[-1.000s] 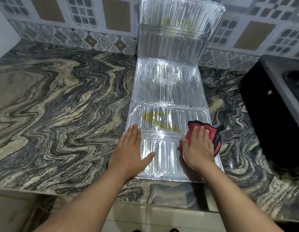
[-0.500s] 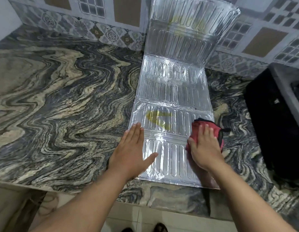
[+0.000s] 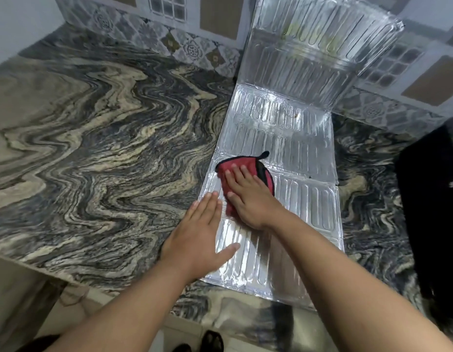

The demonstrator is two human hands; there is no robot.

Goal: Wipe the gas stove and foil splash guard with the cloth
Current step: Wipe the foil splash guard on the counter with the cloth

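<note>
Right now my left hand (image 3: pixel 203 233) lies flat and spread wide, fingers together, on the near-left edge of the foil splash guard (image 3: pixel 309 207), holding nothing. I judge it sits there as a weight, because the foil is light and would slide or buckle under a rubbing stroke. My right hand (image 3: pixel 250 196) is also flat, palm down, pressing the red cloth (image 3: pixel 243 165) onto the foil rather than gripping it; an open palm spreads the pressure over the ribbed surface. The cloth sits at about ten o'clock on the middle flat panel, just beyond my left fingertips, close to the guard's left edge.

The guard lies along the marble bench (image 3: pixel 93 148), running toward twelve o'clock, where its far panel stands tilted against the tiled wall (image 3: pixel 220 16); laid out flat like this, each panel can be pressed from above. That upright panel shows yellowish smears near its top, so I judge it unwiped. A dark block at three o'clock may be the stove (image 3: pixel 433 212); I cannot tell for certain.
</note>
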